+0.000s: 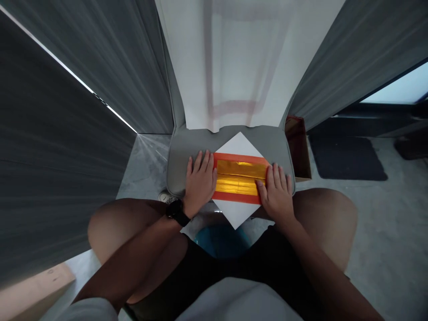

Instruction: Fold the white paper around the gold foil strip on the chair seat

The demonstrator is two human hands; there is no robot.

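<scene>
A sheet of white paper (pixel 238 142) is turned cornerwise on the grey chair seat (pixel 182 142), its near corner sticking out past the front edge. Across its middle runs an orange-red band (pixel 238 196) with gold foil (pixel 239 184) on it, split by a crosswise crease or fold line. My left hand (pixel 201 180) lies flat at the band's left end, fingers stretched forward. At the right end rests my right hand (pixel 277 189), fingers extended and thumb on the foil. What is under both palms is hidden.
A white sheet (pixel 247 58) hangs over the chair's backrest. Grey curtains (pixel 133 58) stand on both sides. A cardboard box (pixel 297 149) sits right of the chair, with a dark mat (pixel 346 158) beyond. Something blue (pixel 220 243) shows below the seat, between my legs.
</scene>
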